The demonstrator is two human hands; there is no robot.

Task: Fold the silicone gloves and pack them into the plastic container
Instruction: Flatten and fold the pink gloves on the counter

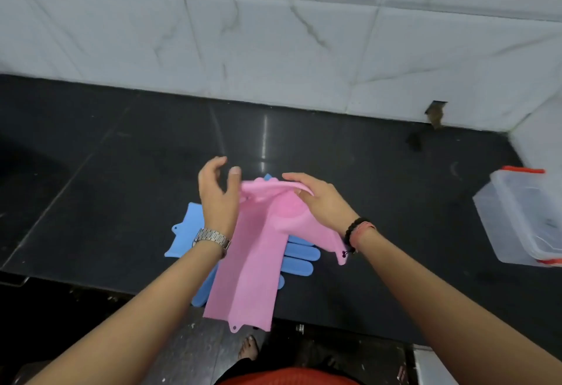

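Black stone counter [121, 172] under marble wall tiles fills the frame. At centre, the right hand [316, 199] pinches the pink glove's [252, 263] finger end over, the left hand [217, 193] spread beside it, blue gloves [299, 258] beneath. Folding looks half done; next, press the fold flat, then carry it to the plastic container [517, 217] at right.
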